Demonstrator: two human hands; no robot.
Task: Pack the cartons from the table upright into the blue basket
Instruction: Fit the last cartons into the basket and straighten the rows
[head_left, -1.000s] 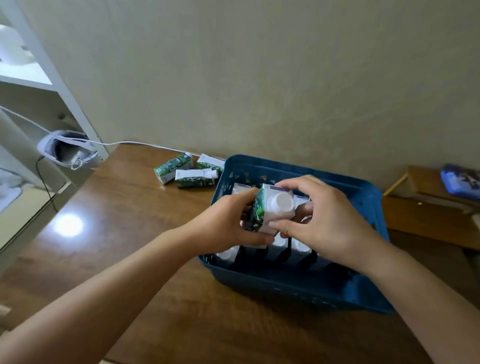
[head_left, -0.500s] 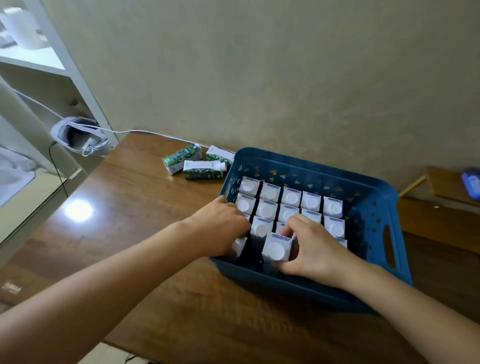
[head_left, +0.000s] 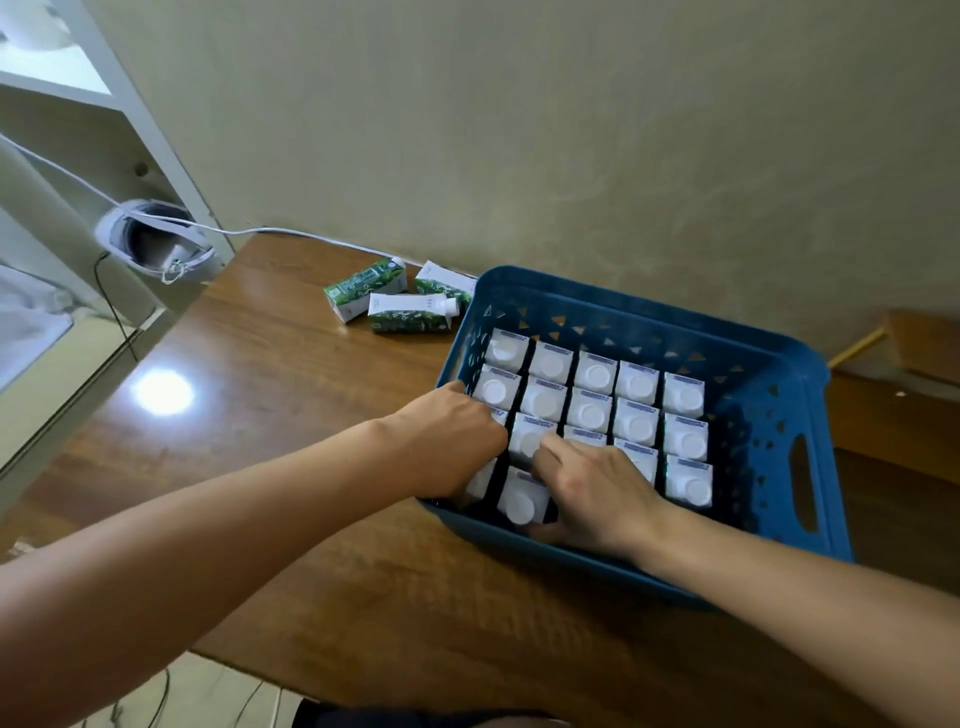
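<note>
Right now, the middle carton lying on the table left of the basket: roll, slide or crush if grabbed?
Likely won't roll: the carton lies on a flat side. May slide, since the table looks glossy. Probably stiff enough to pinch, though paperboard walls could dent. Weight can't be judged.

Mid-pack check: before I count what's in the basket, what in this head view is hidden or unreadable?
- Head view: near-left slots of the blue basket are covered by the left hand and right hand, so the count there is unknown.
- Left fingertips are hidden behind the hand itself; its grip is unclear.
- Print on the three cartons lying on the table, such as the middle one, is too small.
- The basket's right wall hides the table beyond.
</note>
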